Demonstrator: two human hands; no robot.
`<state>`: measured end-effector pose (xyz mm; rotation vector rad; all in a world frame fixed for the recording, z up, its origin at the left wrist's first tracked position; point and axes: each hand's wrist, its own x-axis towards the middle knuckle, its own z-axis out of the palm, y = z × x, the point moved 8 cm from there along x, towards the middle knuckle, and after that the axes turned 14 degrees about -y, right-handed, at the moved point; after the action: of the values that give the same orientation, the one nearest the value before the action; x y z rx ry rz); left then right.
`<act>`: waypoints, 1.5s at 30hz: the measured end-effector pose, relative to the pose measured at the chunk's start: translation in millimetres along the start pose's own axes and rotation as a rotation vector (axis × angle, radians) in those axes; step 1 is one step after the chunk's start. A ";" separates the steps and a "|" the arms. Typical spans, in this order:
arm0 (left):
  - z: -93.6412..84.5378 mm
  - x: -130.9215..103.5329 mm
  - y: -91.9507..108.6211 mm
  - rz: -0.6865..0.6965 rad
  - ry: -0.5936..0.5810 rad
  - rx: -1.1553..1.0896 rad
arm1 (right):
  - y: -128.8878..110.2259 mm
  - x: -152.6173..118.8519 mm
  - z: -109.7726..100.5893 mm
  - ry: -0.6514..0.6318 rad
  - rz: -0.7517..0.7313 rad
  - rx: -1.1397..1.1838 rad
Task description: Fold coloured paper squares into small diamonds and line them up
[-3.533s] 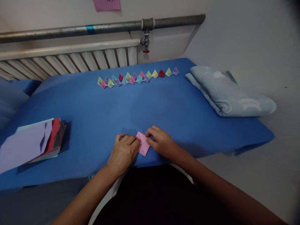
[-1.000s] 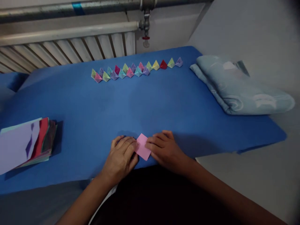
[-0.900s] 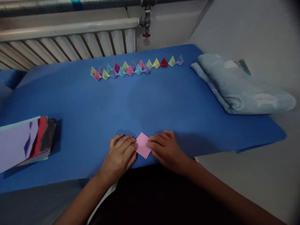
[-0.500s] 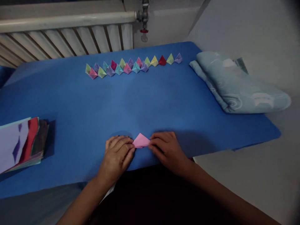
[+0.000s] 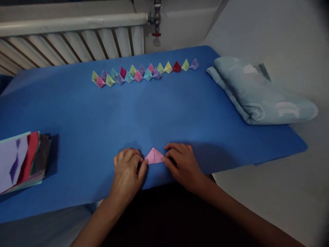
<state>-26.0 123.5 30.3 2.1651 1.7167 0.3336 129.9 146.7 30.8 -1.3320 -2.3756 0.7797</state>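
Observation:
A small pink folded paper [image 5: 154, 156], triangular with a crease down its middle, is at the near edge of the blue table [image 5: 164, 113]. Its left corner is pinched by my left hand [image 5: 128, 166], thumb in front and curled fingers behind. At the right corner my right hand [image 5: 183, 164] grips the paper between thumb and fingers, the index finger raised a little off it. The fingertips hide both end corners. The paper's point faces away from me.
Several small folded paper boats [image 5: 138, 76] in many colours stand in two rows at the back. A stack of coloured paper [image 5: 15, 161] lies at the left. A folded light-blue cloth [image 5: 262, 92] rests at the right. Behind the table are a radiator [image 5: 77, 43] and a valve [image 5: 156, 20].
The pink paper's front now shows a flat triangle with a centre crease; before, its lower edge was loose and uneven. My right index finger has lifted slightly. The view has shifted a little.

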 end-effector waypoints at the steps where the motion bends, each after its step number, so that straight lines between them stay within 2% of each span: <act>1: 0.0 0.4 0.3 -0.005 -0.004 0.010 | 0.0 0.4 0.2 0.000 0.005 0.000; 8: 1.8 2.2 2.1 -0.008 -0.039 0.072 | -0.3 0.9 0.3 0.027 0.009 -0.025; 19: 3.8 -1.7 -0.2 0.012 0.057 0.171 | 0.4 1.3 2.3 -0.003 0.043 -0.087; 21: 1.6 -4.0 2.8 0.064 0.110 0.178 | 1.5 1.7 2.6 -0.008 0.057 -0.091; 23: -0.6 -6.2 11.5 0.182 0.146 0.190 | 2.2 2.1 3.0 -0.011 0.063 -0.083; 26: 0.6 -9.6 28.8 0.417 0.116 0.210 | 2.0 2.7 3.7 -0.013 0.056 -0.079; 29: 0.6 -13.2 38.0 0.540 0.092 0.219 | 1.1 2.7 3.5 -0.006 0.052 -0.081; 40: 2.6 -22.6 40.3 0.512 0.088 0.323 | 11.3 -8.3 -5.2 -0.021 0.120 -0.098; 43: 5.0 -23.8 40.4 0.498 0.053 0.353 | -3.0 -6.5 -11.1 -0.019 0.009 -0.077; 45: 7.3 -24.4 39.9 0.490 0.029 0.366 | -22.1 -3.8 -6.0 -0.109 -0.152 -0.081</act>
<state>6.5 90.8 41.1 2.8578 1.3163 0.1793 119.8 136.0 48.8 -1.1484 -2.5839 0.7373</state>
